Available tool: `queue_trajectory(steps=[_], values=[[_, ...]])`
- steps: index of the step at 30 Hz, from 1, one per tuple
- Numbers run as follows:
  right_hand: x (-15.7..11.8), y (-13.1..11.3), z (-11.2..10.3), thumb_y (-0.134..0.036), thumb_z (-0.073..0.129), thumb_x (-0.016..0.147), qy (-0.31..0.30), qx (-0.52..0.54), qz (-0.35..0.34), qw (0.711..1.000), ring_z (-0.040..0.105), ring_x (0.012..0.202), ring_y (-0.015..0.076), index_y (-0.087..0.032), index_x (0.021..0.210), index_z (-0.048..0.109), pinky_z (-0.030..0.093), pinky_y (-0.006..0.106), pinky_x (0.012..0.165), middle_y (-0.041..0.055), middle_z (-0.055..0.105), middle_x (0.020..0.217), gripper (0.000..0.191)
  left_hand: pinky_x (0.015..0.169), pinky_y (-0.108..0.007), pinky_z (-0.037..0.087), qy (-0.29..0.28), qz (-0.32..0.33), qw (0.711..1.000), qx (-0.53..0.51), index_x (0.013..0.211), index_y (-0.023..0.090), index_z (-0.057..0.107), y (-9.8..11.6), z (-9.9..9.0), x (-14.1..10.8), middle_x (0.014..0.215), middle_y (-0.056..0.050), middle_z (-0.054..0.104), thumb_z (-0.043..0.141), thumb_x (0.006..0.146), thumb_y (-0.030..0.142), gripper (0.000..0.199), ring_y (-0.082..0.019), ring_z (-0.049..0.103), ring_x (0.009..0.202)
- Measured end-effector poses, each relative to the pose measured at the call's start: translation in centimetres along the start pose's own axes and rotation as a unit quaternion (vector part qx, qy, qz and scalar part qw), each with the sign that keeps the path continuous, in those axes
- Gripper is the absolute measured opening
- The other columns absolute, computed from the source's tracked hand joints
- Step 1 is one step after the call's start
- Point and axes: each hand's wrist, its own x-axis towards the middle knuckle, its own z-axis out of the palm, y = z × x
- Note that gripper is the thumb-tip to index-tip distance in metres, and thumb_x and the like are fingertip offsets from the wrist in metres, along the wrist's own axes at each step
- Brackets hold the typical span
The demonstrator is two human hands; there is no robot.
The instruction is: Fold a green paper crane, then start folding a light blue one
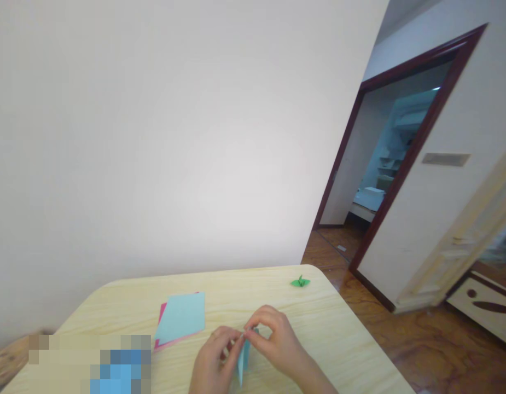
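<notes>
A folded piece of light blue paper [241, 364] hangs between my two hands above the table. My left hand [216, 357] pinches it near its upper edge from the left. From the right, my right hand [274, 335] grips the same top edge, thumb and forefinger pressed together close to the left fingertips. Part of the paper is hidden by the fingers. To the left of my hands lies a stack of flat sheets, light blue paper [182, 316] on top and pink paper [161, 317] showing at its edges. A small green folded paper figure [301, 282] rests near the far right corner.
The pale wood table [253, 290] has rounded corners and stands near a white wall [174, 137]. A pixelated patch covers the lower left. On the right are a doorway with a dark red frame [420, 142], brown wooden floor [371, 301] and a low cabinet [482, 309].
</notes>
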Motion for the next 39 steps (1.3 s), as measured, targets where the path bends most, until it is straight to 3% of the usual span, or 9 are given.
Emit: queue_trajectory(steps=[12,23,26,29,32,35,39], values=[[0.2,-0.4,-0.2,-0.014,0.063,0.073,-0.002,0.034,0.013,0.999,0.059,0.070,0.0137,-0.017,0.070,0.065,0.044,0.023,0.067,0.0013,0.064,0.070,0.005,0.049,-0.020,0.046,-0.013,-0.005,1.000,-0.001,0.076,0.022,0.066,0.2,-0.1,0.2,0.066,0.000,0.066,0.049,0.083,0.039,0.024,-0.013,0.058,0.056],[0.1,-0.3,0.0,-0.023,0.057,0.078,0.004,0.036,0.053,0.998,0.059,0.065,0.0148,-0.017,0.063,0.065,0.043,0.025,0.064,0.0020,0.065,0.064,0.018,0.059,-0.023,0.051,-0.020,0.058,0.997,0.047,0.074,0.023,0.064,-0.7,0.0,-0.1,0.069,-0.002,0.066,0.048,0.084,0.037,0.024,-0.015,0.061,0.065],[0.0,-0.1,0.0,-0.026,0.049,0.084,-0.008,0.077,0.076,0.994,0.060,0.068,0.0149,-0.016,0.071,0.067,0.044,0.024,0.065,0.0032,0.065,0.069,0.024,0.058,-0.022,0.050,-0.020,0.045,0.998,0.043,0.072,0.022,0.064,-0.5,0.0,-0.1,0.068,-0.001,0.066,0.049,0.084,0.036,0.023,-0.015,0.061,0.064],[-0.1,0.4,0.2,-0.026,0.053,0.081,-0.026,0.084,0.081,0.993,0.058,0.071,0.0152,-0.016,0.076,0.066,0.044,0.024,0.067,0.0022,0.064,0.072,0.017,0.055,-0.022,0.050,-0.021,0.019,0.999,0.029,0.073,0.022,0.064,-0.3,0.0,-0.1,0.067,-0.001,0.067,0.050,0.083,0.036,0.023,-0.015,0.061,0.062],[0.0,1.2,0.1,-0.028,0.054,0.080,-0.019,0.083,0.104,0.991,0.056,0.068,0.0151,-0.015,0.071,0.063,0.043,0.025,0.065,0.0006,0.061,0.067,0.018,0.058,-0.023,0.052,-0.008,0.004,1.000,-0.003,0.088,0.022,0.064,-0.3,-0.2,-0.2,0.078,-0.003,0.070,0.049,0.084,0.034,0.020,-0.016,0.064,0.069],[0.2,1.8,-0.5,-0.033,0.050,0.083,-0.021,0.109,0.116,0.987,0.054,0.069,0.0148,-0.016,0.073,0.060,0.043,0.025,0.065,-0.0003,0.058,0.067,0.022,0.068,-0.025,0.053,-0.004,0.046,0.998,-0.041,0.093,0.022,0.063,-0.3,-0.3,-0.2,0.089,-0.006,0.070,0.048,0.085,0.030,0.019,-0.017,0.065,0.081],[0.5,1.7,-1.4,-0.035,0.049,0.084,-0.050,0.117,0.119,0.985,0.053,0.068,0.0137,-0.016,0.075,0.059,0.042,0.023,0.063,-0.0011,0.056,0.068,0.023,0.074,-0.026,0.053,-0.037,0.124,0.991,-0.039,0.092,0.025,0.065,-0.3,-0.3,0.0,0.089,-0.006,0.069,0.051,0.083,0.023,0.017,-0.017,0.064,0.084]])
